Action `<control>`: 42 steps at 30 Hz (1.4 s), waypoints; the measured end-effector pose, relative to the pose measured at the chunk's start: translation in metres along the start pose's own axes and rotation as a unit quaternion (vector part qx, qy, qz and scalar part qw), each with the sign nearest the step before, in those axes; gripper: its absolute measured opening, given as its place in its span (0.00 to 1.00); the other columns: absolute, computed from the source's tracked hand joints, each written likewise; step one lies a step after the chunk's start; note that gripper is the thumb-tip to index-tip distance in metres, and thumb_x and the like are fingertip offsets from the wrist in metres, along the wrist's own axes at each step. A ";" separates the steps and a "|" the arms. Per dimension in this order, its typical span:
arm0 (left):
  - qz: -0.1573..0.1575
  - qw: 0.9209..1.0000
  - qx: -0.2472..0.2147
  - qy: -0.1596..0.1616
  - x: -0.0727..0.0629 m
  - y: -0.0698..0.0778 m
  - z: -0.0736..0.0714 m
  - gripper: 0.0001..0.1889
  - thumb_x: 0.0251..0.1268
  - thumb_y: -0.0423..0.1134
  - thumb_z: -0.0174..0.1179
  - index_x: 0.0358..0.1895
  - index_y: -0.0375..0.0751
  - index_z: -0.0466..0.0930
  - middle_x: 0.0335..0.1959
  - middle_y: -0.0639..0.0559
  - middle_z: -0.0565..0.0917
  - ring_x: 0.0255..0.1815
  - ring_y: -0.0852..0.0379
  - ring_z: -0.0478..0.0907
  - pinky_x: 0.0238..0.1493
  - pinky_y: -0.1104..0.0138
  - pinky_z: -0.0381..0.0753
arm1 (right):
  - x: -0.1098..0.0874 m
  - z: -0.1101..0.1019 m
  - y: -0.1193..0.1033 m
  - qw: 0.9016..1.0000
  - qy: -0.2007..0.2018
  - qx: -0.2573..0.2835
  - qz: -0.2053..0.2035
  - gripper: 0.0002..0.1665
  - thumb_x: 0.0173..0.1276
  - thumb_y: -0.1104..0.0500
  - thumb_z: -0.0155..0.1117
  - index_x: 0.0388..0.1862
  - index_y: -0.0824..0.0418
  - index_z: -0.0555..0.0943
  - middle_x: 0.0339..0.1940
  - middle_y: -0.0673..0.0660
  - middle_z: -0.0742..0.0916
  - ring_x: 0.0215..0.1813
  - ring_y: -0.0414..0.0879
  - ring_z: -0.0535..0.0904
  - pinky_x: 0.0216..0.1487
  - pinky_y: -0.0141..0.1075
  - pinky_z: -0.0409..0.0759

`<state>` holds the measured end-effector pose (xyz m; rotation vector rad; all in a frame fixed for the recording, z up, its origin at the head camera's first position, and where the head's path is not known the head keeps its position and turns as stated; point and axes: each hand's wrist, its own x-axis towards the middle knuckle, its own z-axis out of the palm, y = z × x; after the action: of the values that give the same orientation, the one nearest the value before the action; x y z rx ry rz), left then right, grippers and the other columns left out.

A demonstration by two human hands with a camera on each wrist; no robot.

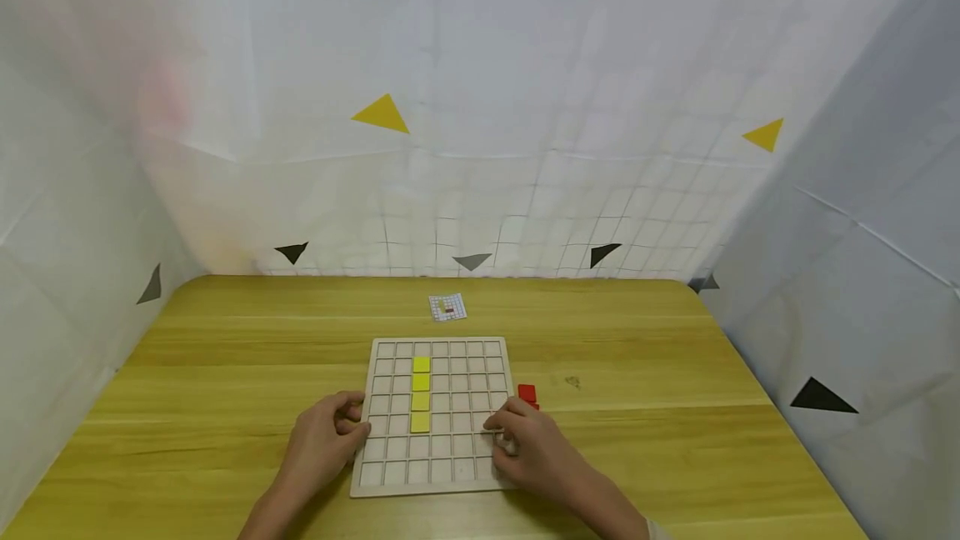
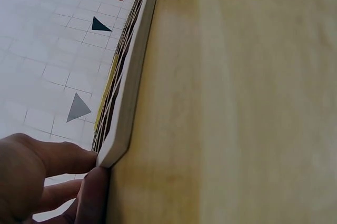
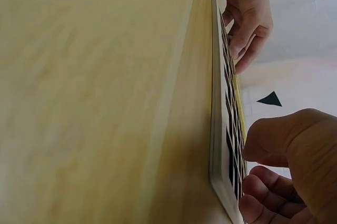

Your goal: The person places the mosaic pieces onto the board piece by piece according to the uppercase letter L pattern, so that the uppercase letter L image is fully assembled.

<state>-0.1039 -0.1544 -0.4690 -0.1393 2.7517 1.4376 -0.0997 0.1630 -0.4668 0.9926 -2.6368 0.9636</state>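
A pale square grid board (image 1: 452, 446) lies on the table with a column of several yellow tiles (image 1: 421, 402) set in its cells. At its left edge, my left hand (image 1: 321, 438) holds the rim, thumb and bent fingers against it; the left wrist view shows this hand (image 2: 50, 176) at a corner of the board (image 2: 121, 124). My right hand (image 1: 536, 452) hovers at the right edge with loosely curled fingers. In the right wrist view, nothing shows between the thumb and fingers of that hand (image 3: 295, 166). Red tiles (image 1: 527, 393) lie just beyond it, partly hidden.
Behind the board lies a small printed card (image 1: 447, 307) with a grid pattern. A small dark mark (image 1: 573, 382) is on the wooden table (image 1: 660, 357) right of the red tiles. White sheets (image 1: 487, 190) with triangle stickers enclose the table's back and sides.
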 end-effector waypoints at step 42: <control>-0.003 1.000 0.006 0.002 0.002 -0.002 0.002 0.22 0.56 0.30 0.70 0.56 0.35 0.82 0.36 0.52 0.81 0.33 0.60 0.80 0.31 0.68 0.79 | -0.021 -0.024 0.037 0.994 0.045 -0.008 0.101 0.19 0.49 0.72 0.71 0.39 0.55 0.85 0.39 0.47 0.81 0.36 0.40 0.78 0.35 0.32 0.80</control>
<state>-0.1059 -0.1541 -0.4721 -0.1495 2.7594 1.4210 -0.1095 0.2100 -0.4751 0.6718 -2.7027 0.9995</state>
